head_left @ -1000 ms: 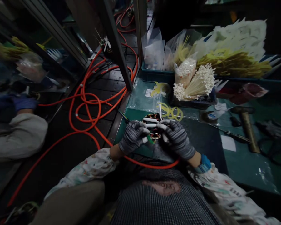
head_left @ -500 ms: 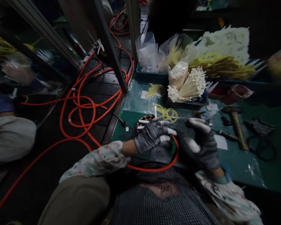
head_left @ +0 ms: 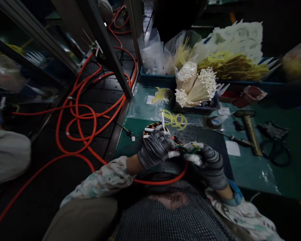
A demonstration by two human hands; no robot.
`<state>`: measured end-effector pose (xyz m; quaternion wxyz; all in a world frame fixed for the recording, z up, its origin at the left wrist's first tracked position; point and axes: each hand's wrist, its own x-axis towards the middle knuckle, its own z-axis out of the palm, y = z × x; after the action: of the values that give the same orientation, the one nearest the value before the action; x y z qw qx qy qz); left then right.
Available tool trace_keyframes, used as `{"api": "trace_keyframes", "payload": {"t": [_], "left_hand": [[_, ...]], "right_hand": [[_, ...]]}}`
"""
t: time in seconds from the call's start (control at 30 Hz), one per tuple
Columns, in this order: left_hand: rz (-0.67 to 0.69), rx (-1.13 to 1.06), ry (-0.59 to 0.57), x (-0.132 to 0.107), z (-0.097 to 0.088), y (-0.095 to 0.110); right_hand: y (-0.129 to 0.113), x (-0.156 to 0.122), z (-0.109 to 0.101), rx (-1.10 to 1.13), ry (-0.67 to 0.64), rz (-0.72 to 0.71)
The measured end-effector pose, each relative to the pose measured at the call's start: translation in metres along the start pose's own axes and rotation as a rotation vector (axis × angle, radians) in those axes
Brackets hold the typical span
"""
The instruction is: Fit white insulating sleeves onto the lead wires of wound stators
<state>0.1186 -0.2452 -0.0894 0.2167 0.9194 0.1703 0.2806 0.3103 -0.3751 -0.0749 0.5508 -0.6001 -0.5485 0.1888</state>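
Note:
My left hand (head_left: 156, 147), in a grey striped glove with white fingertips, is closed with its fingertips at a bunch of thin coloured wires (head_left: 181, 148). Facing it, my right hand (head_left: 212, 162), gloved alike, pinches the green and yellow ends of those wires. Just beyond my left hand lies a round wound motor coil (head_left: 146, 135) with white sleeves on it, partly hidden by the glove. An orange-red cable (head_left: 163, 182) curves across my lap and up to the wires between my hands.
Yellow curved strips (head_left: 177, 120) lie behind my hands. A small tray (head_left: 202, 109) holds white-tipped sticks. Rightward are a screwdriver (head_left: 240, 141), a hammer (head_left: 251, 134) and scissors (head_left: 276, 155). Coiled orange hose (head_left: 77, 124) covers the floor left of a metal post (head_left: 107, 47).
My right hand has come down and left and closed on the wires. My left hand's fingers have curled in to them. The view has shifted slightly.

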Motion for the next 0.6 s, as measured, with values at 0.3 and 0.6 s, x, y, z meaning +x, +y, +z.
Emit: {"api": "trace_keyframes", "payload": {"t": [0.3,0.6], "left_hand": [[-0.079,0.033,0.101,0.003,0.003,-0.005],[-0.167,-0.120,0.017,0.016,-0.004,-0.005]], "right_hand": [[-0.005,0.008,0.007,0.073,0.067,0.175],[-0.006,0.021,0.007,-0.056,0.115,0.278]]}}
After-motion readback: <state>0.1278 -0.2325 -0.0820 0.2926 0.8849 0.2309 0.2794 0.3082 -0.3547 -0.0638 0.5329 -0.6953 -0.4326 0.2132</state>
